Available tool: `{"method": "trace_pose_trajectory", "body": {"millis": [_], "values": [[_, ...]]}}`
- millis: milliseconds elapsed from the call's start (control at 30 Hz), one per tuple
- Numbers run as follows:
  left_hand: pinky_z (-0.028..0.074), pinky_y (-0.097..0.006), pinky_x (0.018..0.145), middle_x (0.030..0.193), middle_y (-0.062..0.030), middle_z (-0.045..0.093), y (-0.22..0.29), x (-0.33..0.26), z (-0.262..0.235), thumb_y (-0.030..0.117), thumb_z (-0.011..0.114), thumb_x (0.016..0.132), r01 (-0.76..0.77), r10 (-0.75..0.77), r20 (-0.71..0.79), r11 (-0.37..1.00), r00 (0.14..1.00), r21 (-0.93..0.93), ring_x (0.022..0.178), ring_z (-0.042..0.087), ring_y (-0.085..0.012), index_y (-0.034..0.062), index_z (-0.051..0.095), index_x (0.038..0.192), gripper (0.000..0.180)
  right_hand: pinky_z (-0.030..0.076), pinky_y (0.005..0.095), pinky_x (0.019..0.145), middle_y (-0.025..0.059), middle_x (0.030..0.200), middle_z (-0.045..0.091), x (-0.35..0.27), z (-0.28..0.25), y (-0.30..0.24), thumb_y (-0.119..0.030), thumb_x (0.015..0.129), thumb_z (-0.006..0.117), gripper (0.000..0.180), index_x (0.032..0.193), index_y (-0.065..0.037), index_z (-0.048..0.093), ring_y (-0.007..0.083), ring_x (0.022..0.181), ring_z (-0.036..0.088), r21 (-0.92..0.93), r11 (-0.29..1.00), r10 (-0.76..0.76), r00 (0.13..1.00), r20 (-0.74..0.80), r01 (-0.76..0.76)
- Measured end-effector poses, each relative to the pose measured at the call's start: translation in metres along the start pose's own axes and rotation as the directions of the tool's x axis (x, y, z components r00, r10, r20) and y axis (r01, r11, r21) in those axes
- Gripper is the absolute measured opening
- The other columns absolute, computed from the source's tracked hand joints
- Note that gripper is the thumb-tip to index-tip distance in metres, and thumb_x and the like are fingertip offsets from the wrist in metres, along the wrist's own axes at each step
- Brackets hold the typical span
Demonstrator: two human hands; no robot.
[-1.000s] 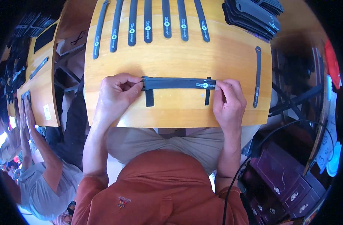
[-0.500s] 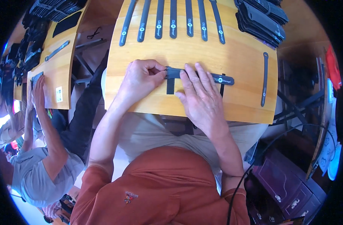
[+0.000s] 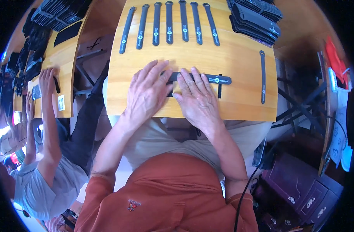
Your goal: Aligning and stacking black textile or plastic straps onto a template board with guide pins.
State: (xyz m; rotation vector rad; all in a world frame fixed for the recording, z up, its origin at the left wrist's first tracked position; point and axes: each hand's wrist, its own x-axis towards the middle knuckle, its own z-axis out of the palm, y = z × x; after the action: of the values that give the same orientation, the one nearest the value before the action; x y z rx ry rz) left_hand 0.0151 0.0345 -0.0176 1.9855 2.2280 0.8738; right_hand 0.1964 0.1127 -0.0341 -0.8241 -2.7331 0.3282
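The fingers [image 3: 189,80] of your right hand [image 3: 199,102] lie flat across the middle of a dark gray strap [image 3: 225,80], slightly spread and pinching nothing. Your left hand [image 3: 146,94] is over the strap's left end, its fingers loosely spread and a little blurred; you cannot tell from this view whether they touch the strap. The strap lies crosswise near your edge of the wooden table [image 3: 244,98], its rounded right end showing past your right hand. One short black strip [image 3: 220,91] runs under it near that end; another [image 3: 170,89] sits beside your left hand, partly hidden. Ahead of you, seven similar straps [image 3: 169,25] stand in a row pointing toward you. A single strap [image 3: 263,77] lies well apart on your right, and a stack of black pieces [image 3: 254,23] fills the far right corner. To your left, a co-worker [image 3: 49,181] reaches over another table [image 3: 68,91].
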Motion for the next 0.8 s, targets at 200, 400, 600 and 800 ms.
{"method": "trace_pose_trajectory", "body": {"millis": [200,400,600,800], "values": [[0.027,-0.046,0.123,0.159,-0.0075,0.047,-0.004,-0.005,-0.008,0.034,0.063,0.099,-0.192,0.139,0.277,0.966,0.951,0.171,0.151,0.038,-0.0279,0.0071,0.055,0.147,0.056,0.028,0.0496,0.124,0.0165,0.153,0.052,-0.009,-0.005,0.016,-0.035,0.098,0.064,0.058,0.142,0.001,0.057,0.0334,0.149,0.039,0.061,0.998,0.025,0.998,-0.061,-0.022],[0.023,-0.044,0.126,0.163,-0.0104,0.041,-0.012,-0.01,-0.011,0.036,0.061,0.101,-0.205,0.144,0.321,0.965,0.936,0.166,0.154,0.031,-0.0282,0.0031,0.046,0.153,0.064,0.029,0.0482,0.123,0.018,0.153,0.051,-0.041,-0.026,0.057,-0.031,0.099,0.063,0.055,0.142,0.002,0.056,0.0341,0.149,0.039,-0.043,0.986,0.16,0.983,-0.089,-0.164],[0.015,-0.044,0.128,0.166,-0.0124,0.034,-0.014,-0.013,-0.009,0.043,0.054,0.103,-0.203,0.125,0.368,0.962,0.921,0.181,0.157,0.025,-0.0284,0.0036,0.036,0.159,0.071,0.035,0.0503,0.118,0.0204,0.147,0.055,-0.049,-0.045,0.081,-0.029,0.1,0.062,0.048,0.136,0.002,0.06,0.0374,0.141,0.047,0.046,0.983,0.185,0.969,-0.163,-0.18],[0.018,-0.045,0.127,0.164,-0.0108,0.039,-0.009,-0.012,-0.009,0.044,0.058,0.102,-0.212,0.146,0.316,0.959,0.937,0.187,0.156,0.027,-0.0288,0.0037,0.042,0.156,0.069,0.04,0.0509,0.113,0.0229,0.141,0.057,-0.078,-0.067,0.146,-0.028,0.1,0.062,0.045,0.13,0.005,0.062,0.0409,0.133,0.05,-0.223,0.861,0.369,0.864,-0.343,-0.457]]}}
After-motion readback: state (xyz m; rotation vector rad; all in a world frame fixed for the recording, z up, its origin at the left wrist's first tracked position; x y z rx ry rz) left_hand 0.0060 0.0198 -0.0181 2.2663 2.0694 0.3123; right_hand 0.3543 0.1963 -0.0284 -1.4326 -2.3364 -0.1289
